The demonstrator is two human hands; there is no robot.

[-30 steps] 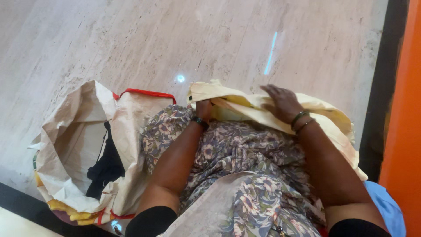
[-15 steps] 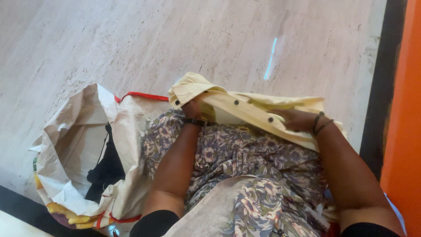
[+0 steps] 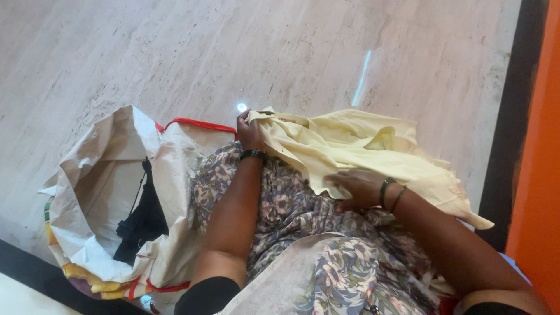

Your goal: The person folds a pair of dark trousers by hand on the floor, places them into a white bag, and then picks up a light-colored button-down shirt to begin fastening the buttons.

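— While the big paper sack on the left stands open with something dark inside, how far along is the pale yellow shirt?

— Barely begun, I'd judge. It lies rumpled across the lap, on the flowered dress, not yet flat or folded. The left hand is closed, pinching the shirt's upper edge by the sack's red handle. The right hand lies loosely curled on the cloth lower down; whether it grips, I cannot tell.

— And the room?

— Pale veined stone floor, glossy, with a dark border strip and an orange wall on the right.
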